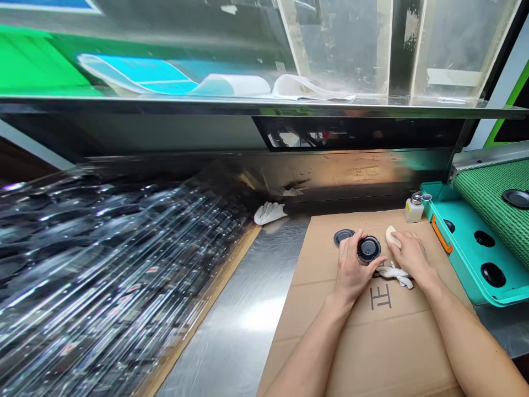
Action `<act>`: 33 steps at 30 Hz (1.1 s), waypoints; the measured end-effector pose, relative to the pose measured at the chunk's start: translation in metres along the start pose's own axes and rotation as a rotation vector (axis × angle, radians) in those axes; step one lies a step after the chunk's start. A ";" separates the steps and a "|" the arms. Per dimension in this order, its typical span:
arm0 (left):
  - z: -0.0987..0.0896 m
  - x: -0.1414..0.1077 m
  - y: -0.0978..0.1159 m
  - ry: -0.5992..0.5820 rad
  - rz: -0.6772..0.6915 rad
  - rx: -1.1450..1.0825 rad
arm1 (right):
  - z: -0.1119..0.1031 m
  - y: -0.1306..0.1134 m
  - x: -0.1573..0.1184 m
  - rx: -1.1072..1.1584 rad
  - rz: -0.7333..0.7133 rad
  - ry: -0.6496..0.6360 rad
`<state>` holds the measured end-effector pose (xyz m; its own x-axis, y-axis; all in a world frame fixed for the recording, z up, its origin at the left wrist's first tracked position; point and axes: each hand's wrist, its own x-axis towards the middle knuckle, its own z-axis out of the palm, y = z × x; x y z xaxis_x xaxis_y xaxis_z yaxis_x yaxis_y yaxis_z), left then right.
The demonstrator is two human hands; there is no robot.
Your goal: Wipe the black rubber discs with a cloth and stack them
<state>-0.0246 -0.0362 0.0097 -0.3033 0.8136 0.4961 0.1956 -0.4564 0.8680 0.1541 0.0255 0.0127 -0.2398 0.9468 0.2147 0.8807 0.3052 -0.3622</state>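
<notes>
Between the thumb and fingers of my left hand (350, 270) is a round black plastic part (369, 249), its dished face turned up. My right hand (411, 256) pinches a cream-coloured sponge pad (392, 236) just to the right of that part. Behind my left fingers a second black disc (343, 237) lies on the cardboard sheet (322, 309). A crumpled white cloth (395, 274) lies below and between my hands, partly hidden by them.
A white pump bottle (414, 208) stands beside a teal bin (467, 242) holding several black discs. Another disc (516, 198) rests on the green conveyor belt (496, 182). Clear plastic trays (124, 275) fill the left. A white glove (269, 213) lies near them, under a metal shelf edge (248, 106).
</notes>
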 end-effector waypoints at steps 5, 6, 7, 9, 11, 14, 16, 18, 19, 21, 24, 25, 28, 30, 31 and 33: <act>-0.001 0.002 -0.012 -0.032 0.340 0.366 | 0.000 -0.013 0.001 0.566 0.047 0.054; -0.002 0.003 -0.014 -0.034 0.375 0.401 | -0.001 -0.018 0.001 0.731 0.051 0.015; -0.002 0.003 -0.016 -0.033 0.396 0.422 | -0.004 -0.022 0.000 0.881 0.043 -0.040; -0.004 0.005 -0.019 -0.031 0.404 0.442 | -0.010 -0.029 -0.002 1.064 0.013 -0.164; -0.005 0.005 -0.020 -0.028 0.384 0.445 | -0.015 -0.030 -0.002 1.080 0.018 -0.240; -0.006 0.006 -0.020 -0.031 0.332 0.431 | -0.016 -0.022 0.001 0.947 0.090 -0.148; -0.007 0.006 -0.020 -0.045 0.280 0.411 | -0.013 -0.014 0.003 0.767 0.128 -0.044; -0.008 0.006 -0.020 -0.084 0.175 0.394 | -0.008 -0.007 0.003 0.488 0.122 0.032; -0.008 0.006 -0.020 -0.119 0.097 0.414 | -0.005 -0.005 0.002 0.333 0.105 0.056; -0.009 0.006 -0.021 -0.206 -0.061 0.536 | -0.001 -0.003 0.000 0.081 0.068 0.078; -0.010 0.005 -0.023 -0.289 -0.121 0.811 | 0.001 -0.008 -0.002 -0.055 0.046 0.094; -0.010 0.004 -0.022 -0.295 -0.103 0.873 | 0.000 -0.010 -0.002 -0.062 0.044 0.110; -0.013 0.003 -0.018 -0.346 -0.084 0.919 | -0.009 -0.013 -0.005 -0.026 0.030 0.050; -0.018 0.003 -0.014 -0.452 -0.084 0.875 | -0.018 -0.012 -0.008 0.083 -0.013 -0.183; -0.020 0.003 -0.012 -0.516 -0.077 0.842 | -0.021 -0.010 -0.010 0.149 -0.036 -0.341; -0.024 0.003 -0.009 -0.626 -0.063 0.772 | -0.024 -0.007 -0.014 0.229 -0.061 -0.600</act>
<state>-0.0497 -0.0383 0.0040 0.1689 0.9732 0.1563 0.8168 -0.2269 0.5305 0.1611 0.0076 0.0345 -0.5315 0.7996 -0.2796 0.7649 0.3112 -0.5639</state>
